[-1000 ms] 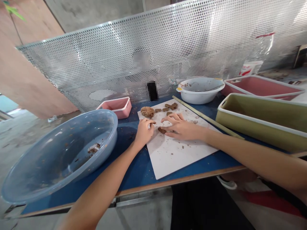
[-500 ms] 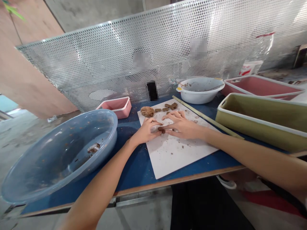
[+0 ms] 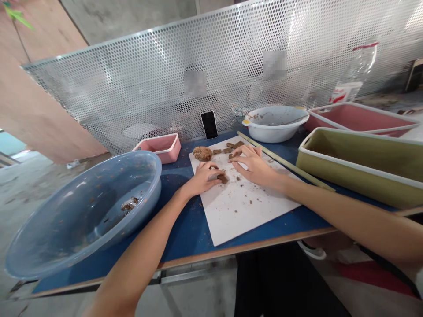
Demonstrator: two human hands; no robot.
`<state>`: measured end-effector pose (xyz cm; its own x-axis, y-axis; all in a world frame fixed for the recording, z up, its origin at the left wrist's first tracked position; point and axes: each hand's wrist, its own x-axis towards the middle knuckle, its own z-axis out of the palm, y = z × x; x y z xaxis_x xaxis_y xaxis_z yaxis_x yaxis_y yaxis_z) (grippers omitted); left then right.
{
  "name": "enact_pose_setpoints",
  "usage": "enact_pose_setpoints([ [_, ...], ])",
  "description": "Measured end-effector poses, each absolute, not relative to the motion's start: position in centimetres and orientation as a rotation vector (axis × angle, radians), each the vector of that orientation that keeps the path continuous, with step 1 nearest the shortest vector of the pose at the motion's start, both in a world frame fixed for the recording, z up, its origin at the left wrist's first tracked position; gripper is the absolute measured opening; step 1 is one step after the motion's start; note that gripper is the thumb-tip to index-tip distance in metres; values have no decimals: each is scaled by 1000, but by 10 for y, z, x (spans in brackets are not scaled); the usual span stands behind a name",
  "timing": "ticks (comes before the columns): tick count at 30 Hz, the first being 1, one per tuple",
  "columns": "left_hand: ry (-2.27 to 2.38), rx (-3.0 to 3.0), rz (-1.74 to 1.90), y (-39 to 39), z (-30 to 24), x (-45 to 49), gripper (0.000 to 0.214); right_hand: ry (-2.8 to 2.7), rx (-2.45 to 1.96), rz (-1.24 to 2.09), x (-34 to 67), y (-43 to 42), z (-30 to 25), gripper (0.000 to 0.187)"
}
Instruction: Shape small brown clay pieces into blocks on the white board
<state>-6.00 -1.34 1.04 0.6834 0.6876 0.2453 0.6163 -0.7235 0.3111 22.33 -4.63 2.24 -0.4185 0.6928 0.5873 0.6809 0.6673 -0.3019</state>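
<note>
One clay lump [image 3: 224, 178] on white board [image 3: 238, 215], touching, just right of left hand [image 3: 202, 179] curled fingertips; grip unclear. Right hand [image 3: 256, 165] farther, fingers splayed flat.

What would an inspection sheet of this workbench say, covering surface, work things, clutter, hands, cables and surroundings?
Surface: blue tabletop, brown crumbs scattered; white rectangular board lies on it.
Work things: round brown clay-like lump, small brown blocks and one small brown piece, all on the board.
Clutter: large translucent blue plastic basin, small pink tray, white bowl, olive-green bin, long wooden stick, black phone leaning upright.
Hands: left hand fingers touch the small piece, grip unclear; right hand open, fingers at the blocks.
Cables: nothing seen.
Surroundings: perforated metal screen behind the table.
</note>
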Motion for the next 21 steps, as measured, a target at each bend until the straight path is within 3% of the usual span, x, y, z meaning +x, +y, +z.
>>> enact_pose_setpoints([
  [21, 1164, 2738, 677, -25, 13, -53, 23, -2297, -1103, 145, 214, -43, 1, 30],
])
